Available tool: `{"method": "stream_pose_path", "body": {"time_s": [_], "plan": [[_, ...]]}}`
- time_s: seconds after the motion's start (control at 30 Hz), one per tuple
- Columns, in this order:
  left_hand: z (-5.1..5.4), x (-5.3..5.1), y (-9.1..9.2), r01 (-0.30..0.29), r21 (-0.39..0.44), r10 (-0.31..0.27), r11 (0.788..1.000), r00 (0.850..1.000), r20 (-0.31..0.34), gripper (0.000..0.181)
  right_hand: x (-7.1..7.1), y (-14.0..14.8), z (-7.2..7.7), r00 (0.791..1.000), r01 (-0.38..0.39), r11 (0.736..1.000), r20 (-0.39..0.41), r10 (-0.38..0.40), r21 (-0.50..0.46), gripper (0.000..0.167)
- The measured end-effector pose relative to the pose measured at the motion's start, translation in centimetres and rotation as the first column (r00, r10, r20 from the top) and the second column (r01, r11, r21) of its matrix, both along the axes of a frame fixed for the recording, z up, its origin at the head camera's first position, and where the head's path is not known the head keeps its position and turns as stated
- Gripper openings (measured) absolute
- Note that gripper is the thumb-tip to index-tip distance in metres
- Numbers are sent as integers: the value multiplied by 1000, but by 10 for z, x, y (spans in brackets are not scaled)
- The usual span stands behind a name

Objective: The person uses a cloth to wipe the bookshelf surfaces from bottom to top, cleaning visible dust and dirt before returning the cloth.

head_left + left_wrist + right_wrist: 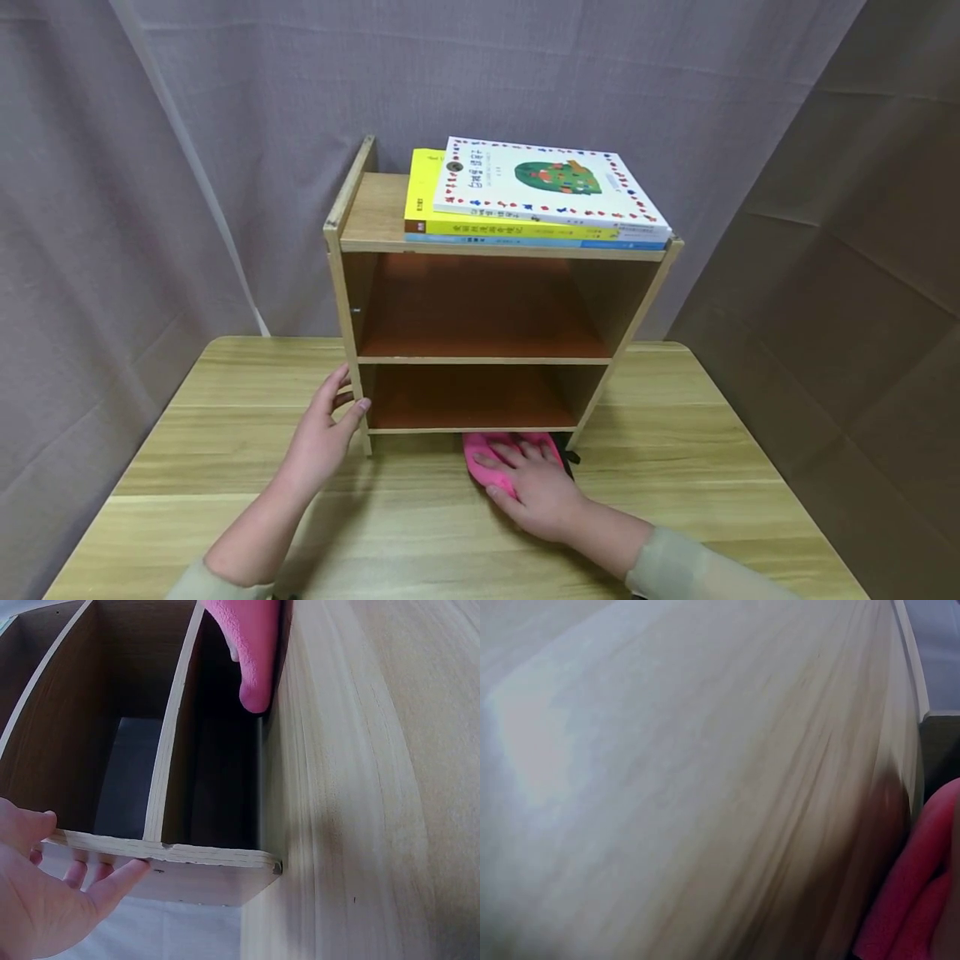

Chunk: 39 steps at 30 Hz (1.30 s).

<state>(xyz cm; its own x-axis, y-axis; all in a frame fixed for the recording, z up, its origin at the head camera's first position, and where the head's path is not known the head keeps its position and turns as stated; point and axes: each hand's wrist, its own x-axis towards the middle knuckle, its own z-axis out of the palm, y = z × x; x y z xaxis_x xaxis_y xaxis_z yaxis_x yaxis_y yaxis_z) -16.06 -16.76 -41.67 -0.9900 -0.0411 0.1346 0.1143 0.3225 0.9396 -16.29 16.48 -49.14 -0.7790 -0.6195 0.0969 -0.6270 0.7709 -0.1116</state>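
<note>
Pink plush item [491, 477] is pressed under R hand [536, 497] on wood-grain table [420, 533], partly in the gap below the lowest board of shelf unit [483, 362], toward the right end in head view. R hand is spread wide, w/ fingers laid fairly straight across the plush. A dark edge and small dark tab [572, 457] are shown beside it; its exact kind can't be told. In R wrist view just part of the item is caught, at the right edge.

Unit's left side panel is touched low down, nr. the front edge, by L hand [318, 442]; thumb is set apart from fingers, which are loosely bent along the outer face. Both forearms are partly covered by pale sleeves [697, 567].

Three bks. are stacked flat on unit's top: white bk. [510, 200] uppermost, yellow bk. [422, 187] in the middle, blue bk. [551, 242] at bottom. Unit is backed by grey curtain [247, 167], w/ folds visible.
</note>
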Motion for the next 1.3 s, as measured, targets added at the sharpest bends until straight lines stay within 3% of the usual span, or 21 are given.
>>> {"method": "stream_pose_path", "body": {"time_s": [0.2,0.5,0.97,1.3], "plan": [[0,0,1,-5,0,5,1000,1000,3,64,0,-10,0,999,14,1000,-43,-14,17,52],[-1,-1,0,-5,-1,5,1000,1000,6,64,0,-32,2,996,-21,995,-90,12,-95,47],[-2,-1,0,-8,-2,8,1000,1000,-8,62,2,-64,2,999,43,980,37,-37,-195,48],[-1,0,1,-7,-3,7,1000,1000,-3,63,3,-83,0,970,173,941,215,-112,-290,54]]}}
